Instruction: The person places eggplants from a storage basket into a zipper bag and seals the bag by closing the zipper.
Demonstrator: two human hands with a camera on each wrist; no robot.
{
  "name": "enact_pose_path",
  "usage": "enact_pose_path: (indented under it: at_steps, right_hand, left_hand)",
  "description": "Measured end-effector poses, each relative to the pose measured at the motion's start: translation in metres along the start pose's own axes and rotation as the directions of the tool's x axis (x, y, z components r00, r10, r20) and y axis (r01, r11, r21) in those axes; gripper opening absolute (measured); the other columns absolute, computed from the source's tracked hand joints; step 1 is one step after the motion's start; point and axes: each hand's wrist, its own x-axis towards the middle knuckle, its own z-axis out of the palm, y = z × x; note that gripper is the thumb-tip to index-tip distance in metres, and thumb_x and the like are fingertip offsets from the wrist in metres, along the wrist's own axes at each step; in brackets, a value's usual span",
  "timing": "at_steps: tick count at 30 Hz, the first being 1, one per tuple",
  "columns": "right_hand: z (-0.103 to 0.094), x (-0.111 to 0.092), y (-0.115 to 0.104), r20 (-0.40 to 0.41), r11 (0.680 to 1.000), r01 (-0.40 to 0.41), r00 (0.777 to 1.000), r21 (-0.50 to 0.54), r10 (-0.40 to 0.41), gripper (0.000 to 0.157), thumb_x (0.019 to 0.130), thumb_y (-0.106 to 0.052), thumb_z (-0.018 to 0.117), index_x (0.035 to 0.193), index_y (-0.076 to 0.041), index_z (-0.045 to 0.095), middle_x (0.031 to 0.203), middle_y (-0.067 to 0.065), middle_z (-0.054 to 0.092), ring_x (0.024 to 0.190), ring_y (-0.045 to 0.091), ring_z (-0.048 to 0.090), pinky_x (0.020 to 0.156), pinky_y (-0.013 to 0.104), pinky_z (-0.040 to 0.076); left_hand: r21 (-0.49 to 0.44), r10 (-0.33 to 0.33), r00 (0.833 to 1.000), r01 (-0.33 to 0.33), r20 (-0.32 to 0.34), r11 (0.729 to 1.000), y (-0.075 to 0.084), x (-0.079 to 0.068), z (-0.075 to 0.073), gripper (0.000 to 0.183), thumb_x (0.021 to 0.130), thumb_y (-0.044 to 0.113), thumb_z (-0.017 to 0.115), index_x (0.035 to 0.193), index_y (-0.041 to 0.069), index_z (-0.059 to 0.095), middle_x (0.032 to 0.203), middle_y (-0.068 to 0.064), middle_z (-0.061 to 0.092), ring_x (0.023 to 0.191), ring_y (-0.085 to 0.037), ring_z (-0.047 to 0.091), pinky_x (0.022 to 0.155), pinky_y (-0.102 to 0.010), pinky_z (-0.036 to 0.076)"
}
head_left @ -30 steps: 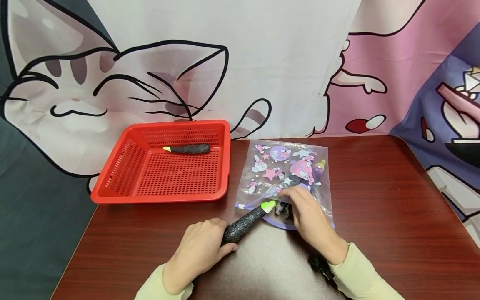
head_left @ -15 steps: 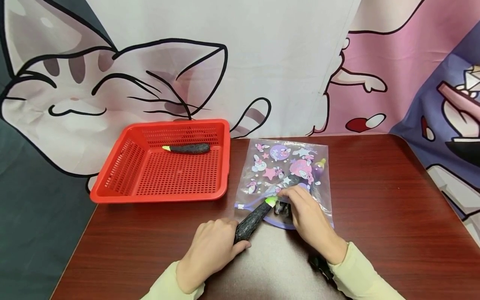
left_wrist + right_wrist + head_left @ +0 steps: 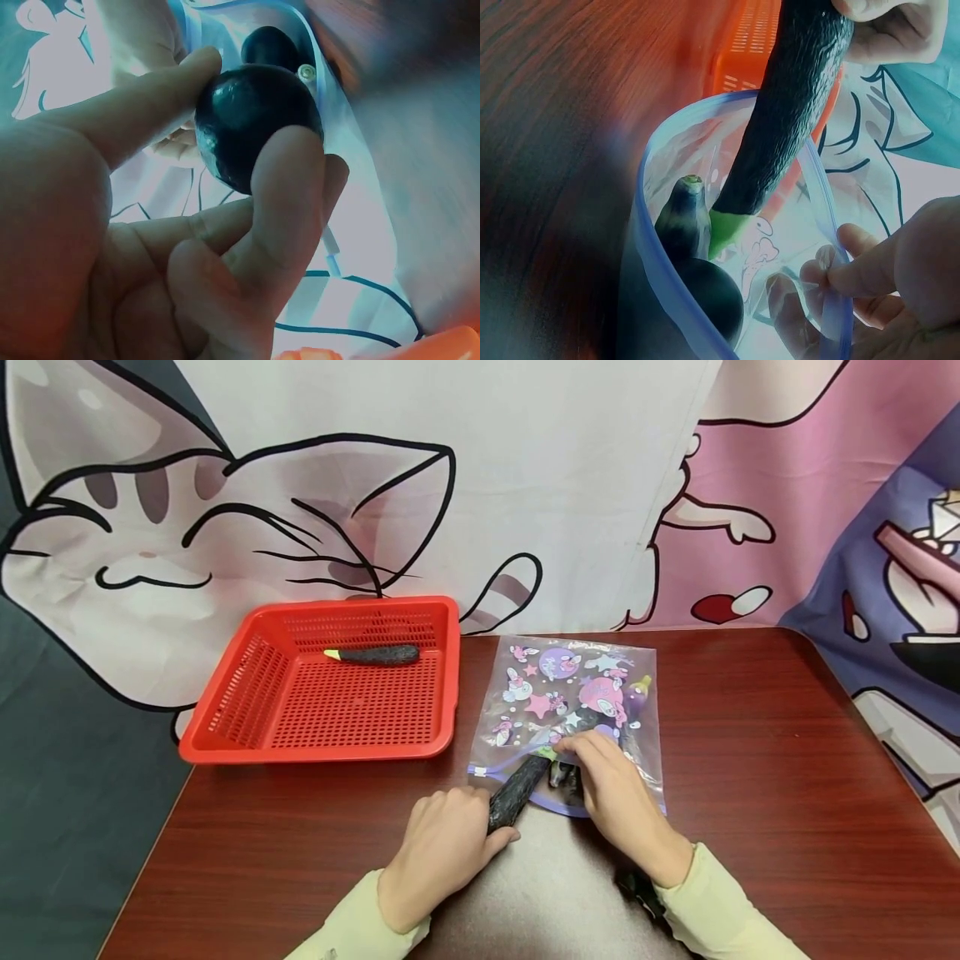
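Note:
My left hand grips the thick end of a long blackish eggplant with wrinkled skin. Its green tip reaches inside the mouth of a clear zip bag printed with cartoon figures. With thumb and fingers, my right hand pinches the bag's upper edge, and the mouth gapes. Inside the bag, the right wrist view shows a smooth dark eggplant with a cut stem and a rounded black thing. A small purple eggplant shows through the plastic. In the left wrist view, fingers surround the held eggplant's rounded end.
A red plastic basket stands left of the bag, with another dark, light-tipped eggplant in it. All rest on a brown wooden table. A cartoon-printed cloth hangs behind. A black object is at the right wrist.
My left hand has moved right and slightly up, and the eggplant's green tip has slid into the bag's mouth. The right hand has kept its hold on the bag's edge.

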Motion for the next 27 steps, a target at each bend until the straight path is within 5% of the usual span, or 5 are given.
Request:
enact_pose_path:
  at_steps: [18,27]
  right_hand:
    - [0.000,0.000,0.001,0.004,1.000,-0.002,1.000,0.000,0.002,0.038,0.082,0.023,0.052,0.107,-0.002,0.065,0.103,0.004,0.063,0.095,0.019,0.060,0.083,0.032,0.050]
    - [0.000,-0.001,0.000,0.010,1.000,-0.014,1.000,-0.002,0.014,0.037,0.083,0.022,0.052,0.107,-0.003,0.066,0.103,0.004,0.063,0.095,0.019,0.060,0.082,0.032,0.050]
  left_hand:
    - [-0.009,-0.019,0.998,0.018,-0.059,1.000,0.012,0.018,0.006,0.052,0.076,0.053,0.082,0.053,0.022,0.047,0.050,0.005,0.043,0.041,-0.015,0.042,0.038,-0.032,0.028]
    - [0.004,-0.037,0.996,0.037,-0.085,0.999,0.021,0.027,0.010,0.050,0.074,0.055,0.082,0.054,0.019,0.054,0.053,0.001,0.053,0.044,-0.019,0.052,0.038,-0.033,0.032]
